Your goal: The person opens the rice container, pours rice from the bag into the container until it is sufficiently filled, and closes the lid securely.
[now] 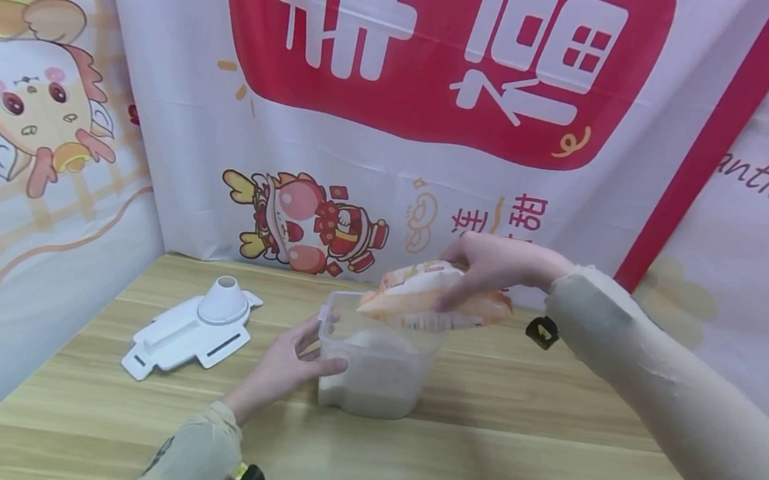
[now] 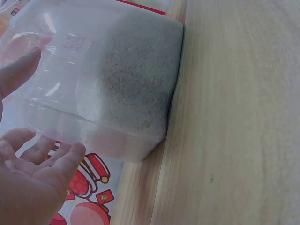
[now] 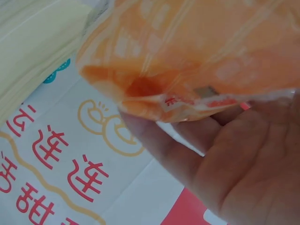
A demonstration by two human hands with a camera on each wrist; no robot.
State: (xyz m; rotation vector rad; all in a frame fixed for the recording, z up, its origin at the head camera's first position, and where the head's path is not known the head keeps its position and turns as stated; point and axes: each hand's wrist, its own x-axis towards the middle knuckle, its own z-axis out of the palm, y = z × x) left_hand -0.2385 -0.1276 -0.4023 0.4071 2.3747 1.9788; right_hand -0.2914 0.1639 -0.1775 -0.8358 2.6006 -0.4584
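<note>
A translucent plastic container (image 1: pixel 373 376) stands upright on the wooden table, with rice (image 2: pixel 136 75) heaped in its lower part. My left hand (image 1: pixel 290 363) holds it at the left side, thumb on the near wall and fingers around the corner. Over the container's open top, my right hand (image 1: pixel 497 271) grips an orange and white plastic rice bag (image 1: pixel 413 298), tilted with its left end over the opening. In the right wrist view the bag (image 3: pixel 187 56) fills the top, my fingers beneath its edge. The bag's mouth is hidden.
Left of the container lies a white plastic lid (image 1: pixel 170 335) with a cone-shaped spout (image 1: pixel 225 301). A printed red and white cloth (image 1: pixel 368 129) hangs along the table's back edge, and another patterned cloth (image 1: pixel 26 234) hangs at the left.
</note>
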